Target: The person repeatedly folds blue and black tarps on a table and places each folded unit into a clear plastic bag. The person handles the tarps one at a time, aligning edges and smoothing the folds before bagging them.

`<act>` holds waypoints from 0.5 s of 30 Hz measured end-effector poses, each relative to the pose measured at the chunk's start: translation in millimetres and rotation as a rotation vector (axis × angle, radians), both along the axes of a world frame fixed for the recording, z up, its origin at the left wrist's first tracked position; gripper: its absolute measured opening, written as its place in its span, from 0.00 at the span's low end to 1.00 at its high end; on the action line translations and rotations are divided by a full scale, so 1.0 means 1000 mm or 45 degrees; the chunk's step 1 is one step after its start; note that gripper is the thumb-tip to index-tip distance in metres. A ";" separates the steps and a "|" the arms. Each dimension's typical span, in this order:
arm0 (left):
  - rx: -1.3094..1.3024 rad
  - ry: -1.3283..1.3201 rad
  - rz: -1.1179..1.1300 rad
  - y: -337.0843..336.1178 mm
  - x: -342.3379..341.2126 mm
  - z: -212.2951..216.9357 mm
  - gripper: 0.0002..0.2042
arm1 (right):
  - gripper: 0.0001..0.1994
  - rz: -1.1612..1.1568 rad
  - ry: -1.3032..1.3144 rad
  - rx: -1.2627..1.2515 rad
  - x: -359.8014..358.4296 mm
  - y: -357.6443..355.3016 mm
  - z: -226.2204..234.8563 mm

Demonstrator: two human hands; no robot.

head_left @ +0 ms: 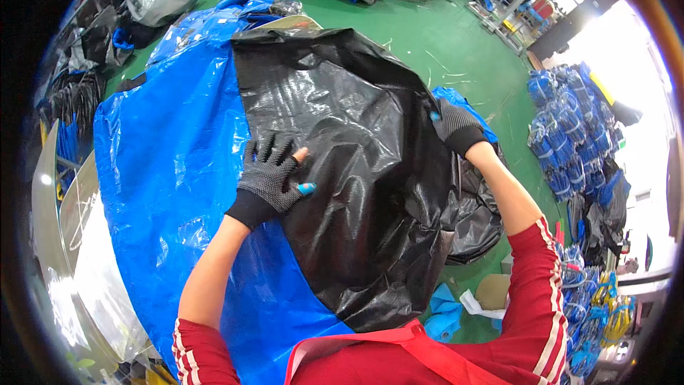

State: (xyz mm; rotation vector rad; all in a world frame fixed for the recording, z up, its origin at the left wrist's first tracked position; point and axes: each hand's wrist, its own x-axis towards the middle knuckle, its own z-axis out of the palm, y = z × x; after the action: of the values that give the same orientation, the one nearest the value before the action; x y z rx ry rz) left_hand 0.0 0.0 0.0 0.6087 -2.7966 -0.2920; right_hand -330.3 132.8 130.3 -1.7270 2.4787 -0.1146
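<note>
A large glossy tarpaulin, part blue [178,164] and part black [349,135], lies spread and wrinkled in front of me. Its two colours meet along a seam-like line. My left hand [269,177], in a grey dotted glove with bare thumb and finger tips, lies flat on it near that line, fingers spread. Blue wrapping covers the thumb tip. At the far right edge of the black part, my right hand [456,125], gloved alike, has its fingers bent around the edge; the fingertips are partly hidden. Below that edge shows more bunched black sheeting [476,217].
Green floor [484,64] with loose threads lies beyond. Piles of grey, black and blue sheeting [164,3] line the far side. Bundled blue packs [570,128] are stacked at right. Pale curved panels [78,264] stand at left. A blue cloth [443,312] lies by my right elbow.
</note>
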 end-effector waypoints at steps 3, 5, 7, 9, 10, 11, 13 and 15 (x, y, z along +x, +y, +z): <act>-0.160 -0.116 0.235 0.001 -0.003 0.019 0.36 | 0.19 0.125 -0.186 -0.478 0.019 -0.018 -0.003; -0.141 0.232 0.014 -0.005 -0.013 0.027 0.36 | 0.19 0.361 -0.309 -0.644 0.018 -0.052 -0.003; -0.152 0.228 0.029 -0.013 -0.032 0.025 0.35 | 0.18 0.282 -0.257 -0.510 0.003 -0.070 -0.005; -0.013 -0.049 0.207 -0.023 -0.033 0.014 0.36 | 0.18 0.428 -0.354 -0.635 -0.029 -0.074 -0.002; -0.146 -0.102 0.215 -0.019 -0.026 0.002 0.37 | 0.19 0.077 -0.375 -0.282 -0.053 -0.075 0.007; -0.163 -0.191 0.226 -0.021 -0.026 -0.008 0.39 | 0.20 0.017 -0.094 0.016 -0.065 -0.068 0.003; -0.226 -0.109 0.163 -0.023 -0.038 -0.019 0.39 | 0.21 -0.272 0.201 -0.083 -0.057 -0.062 -0.019; -0.200 -0.032 0.145 -0.023 -0.039 -0.034 0.39 | 0.26 0.214 0.811 -0.649 -0.036 -0.053 -0.047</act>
State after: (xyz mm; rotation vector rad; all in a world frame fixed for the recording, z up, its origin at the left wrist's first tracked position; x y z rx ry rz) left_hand -39.1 -23.4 -34.2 0.7350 -2.7614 -0.0421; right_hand -365.9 79.8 82.9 -2.4998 2.8922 -0.2276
